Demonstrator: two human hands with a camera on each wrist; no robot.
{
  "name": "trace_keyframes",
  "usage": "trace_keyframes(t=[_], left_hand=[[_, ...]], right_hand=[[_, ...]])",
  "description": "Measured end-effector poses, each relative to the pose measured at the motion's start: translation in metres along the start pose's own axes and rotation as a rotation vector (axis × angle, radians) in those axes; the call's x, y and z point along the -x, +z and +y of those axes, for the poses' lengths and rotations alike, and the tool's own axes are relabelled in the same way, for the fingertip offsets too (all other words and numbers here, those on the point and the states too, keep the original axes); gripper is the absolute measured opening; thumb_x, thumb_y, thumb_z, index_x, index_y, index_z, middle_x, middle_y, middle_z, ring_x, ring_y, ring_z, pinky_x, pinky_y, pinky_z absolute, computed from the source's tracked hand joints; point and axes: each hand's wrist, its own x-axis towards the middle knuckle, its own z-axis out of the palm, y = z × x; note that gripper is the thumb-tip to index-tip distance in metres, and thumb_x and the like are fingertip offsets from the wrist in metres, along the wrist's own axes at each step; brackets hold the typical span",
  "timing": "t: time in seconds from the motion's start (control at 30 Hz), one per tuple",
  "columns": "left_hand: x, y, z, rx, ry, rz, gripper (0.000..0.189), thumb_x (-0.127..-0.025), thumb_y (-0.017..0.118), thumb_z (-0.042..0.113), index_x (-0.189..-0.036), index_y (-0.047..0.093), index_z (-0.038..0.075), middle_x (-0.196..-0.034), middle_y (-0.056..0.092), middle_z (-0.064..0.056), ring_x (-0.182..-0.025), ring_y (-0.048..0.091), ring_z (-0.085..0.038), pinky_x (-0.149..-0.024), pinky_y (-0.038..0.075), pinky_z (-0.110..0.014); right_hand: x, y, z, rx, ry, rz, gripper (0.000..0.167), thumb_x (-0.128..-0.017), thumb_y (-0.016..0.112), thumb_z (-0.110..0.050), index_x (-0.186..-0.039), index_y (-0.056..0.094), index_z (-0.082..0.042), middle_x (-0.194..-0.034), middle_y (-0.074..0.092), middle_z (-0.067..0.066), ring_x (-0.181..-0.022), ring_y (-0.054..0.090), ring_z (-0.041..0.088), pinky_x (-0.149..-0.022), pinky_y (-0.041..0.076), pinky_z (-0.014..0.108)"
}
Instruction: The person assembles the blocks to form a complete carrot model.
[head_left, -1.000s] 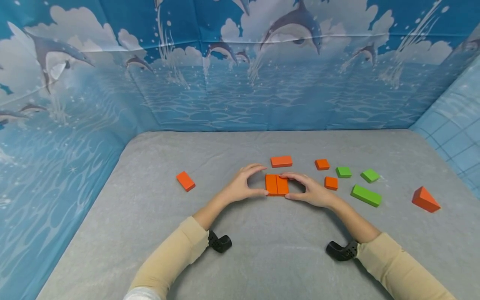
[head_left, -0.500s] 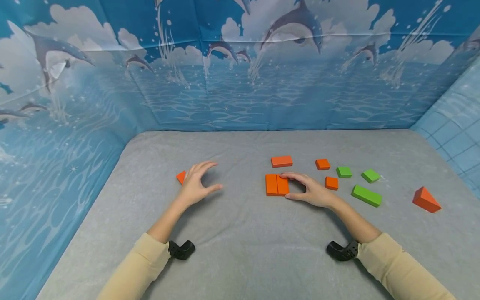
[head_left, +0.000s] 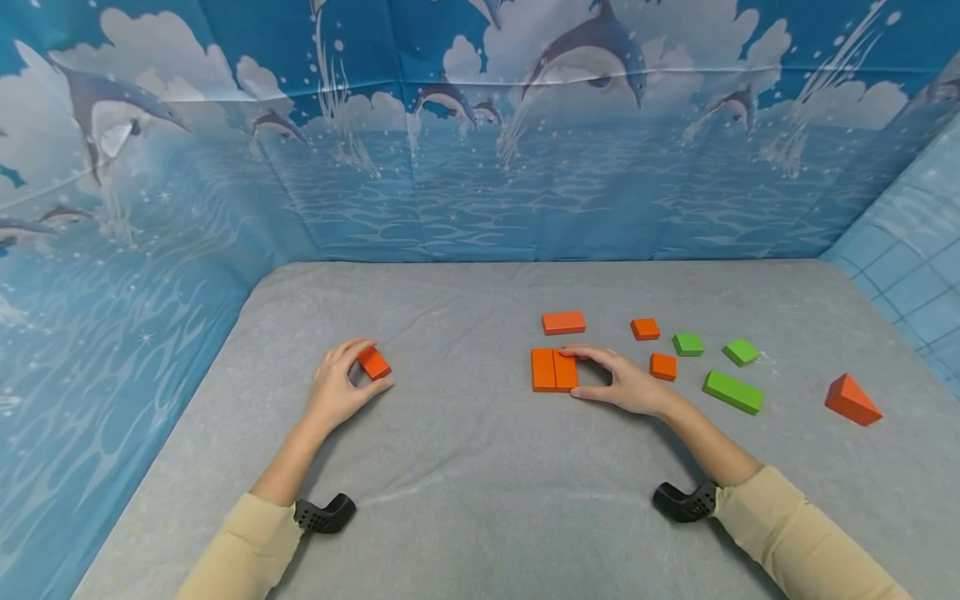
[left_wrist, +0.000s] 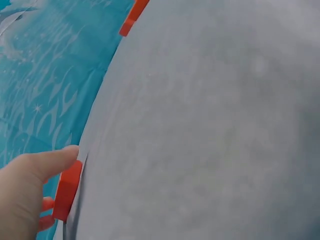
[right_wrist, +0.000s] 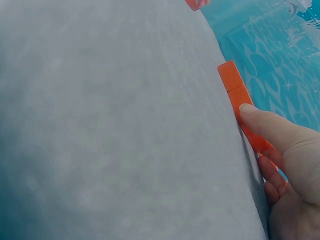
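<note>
Right fingers (right_wrist: 272, 172) grip an orange block (right_wrist: 253, 135) — a second block (right_wrist: 231, 75) adjoins.

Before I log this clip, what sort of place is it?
Likely a makeshift recording booth: a dolphin-print sheet hangs along the back and left of a grey surface, where orange blocks and green blocks lie spread out.

High head view downward, close wrist views, seemingly sharing orange blocks (head_left: 543, 370)
</note>
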Motion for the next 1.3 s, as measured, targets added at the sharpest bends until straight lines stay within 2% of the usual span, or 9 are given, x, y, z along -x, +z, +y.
trace_keyframes(t=[0.3,0.53,0.7,0.87,1.03,1.3], left_hand=[[0.006,0.002,-0.010,-0.031,-0.061,0.041,0.059,-0.069,0.079,0.029,-0.120,0.059,0.008,-0.120,0.054,-0.017,-0.111,0.044,-0.037,-0.089,0.030,-0.054],[0.007,0.005,-0.015,-0.036,-0.051,0.072,0.056,-0.071,0.078,0.028,-0.119,0.059,0.009,-0.117,0.057,-0.015,-0.110,0.045,-0.036,-0.089,0.030,-0.053],[0.004,0.005,-0.009,-0.041,-0.031,0.078,0.056,-0.071,0.078,0.030,-0.120,0.060,0.009,-0.117,0.057,-0.015,-0.110,0.046,-0.035,-0.089,0.031,-0.053],[-0.006,0.006,0.008,0.006,0.002,0.063,0.056,-0.071,0.078,0.031,-0.120,0.060,0.012,-0.120,0.057,-0.013,-0.113,0.046,-0.032,-0.094,0.030,-0.053],[-0.021,0.011,0.037,0.081,0.050,0.026,0.055,-0.071,0.078,0.032,-0.120,0.060,0.015,-0.122,0.056,-0.008,-0.115,0.045,-0.029,-0.096,0.028,-0.053],[-0.039,0.037,0.079,0.164,0.167,-0.075,0.055,-0.073,0.077,0.031,-0.122,0.058,0.016,-0.124,0.055,-0.005,-0.118,0.044,-0.025,-0.098,0.027,-0.053]], right_hand=[[-0.001,-0.001,-0.002,-0.018,0.018,-0.010,0.056,-0.083,0.068,-0.020,-0.134,0.046,-0.009,-0.137,0.044,0.011,-0.129,0.032,0.030,-0.103,0.022,0.052],[0.000,0.000,-0.001,-0.013,0.008,-0.004,0.055,-0.084,0.067,-0.023,-0.133,0.046,-0.010,-0.137,0.044,0.010,-0.128,0.033,0.029,-0.102,0.023,0.052],[-0.001,0.000,0.000,-0.010,0.013,-0.004,0.055,-0.084,0.067,-0.023,-0.133,0.046,-0.010,-0.136,0.044,0.010,-0.128,0.033,0.029,-0.102,0.023,0.052],[-0.001,-0.001,-0.001,-0.024,0.022,-0.013,0.056,-0.083,0.068,-0.022,-0.133,0.046,-0.010,-0.137,0.044,0.010,-0.129,0.032,0.029,-0.103,0.022,0.051],[-0.001,-0.002,-0.004,-0.040,0.022,-0.012,0.056,-0.083,0.068,-0.019,-0.133,0.046,-0.009,-0.137,0.044,0.012,-0.129,0.032,0.029,-0.103,0.022,0.051],[-0.002,-0.002,-0.004,-0.023,0.039,-0.013,0.057,-0.082,0.069,-0.020,-0.133,0.046,-0.009,-0.137,0.044,0.011,-0.130,0.032,0.028,-0.104,0.023,0.050]])
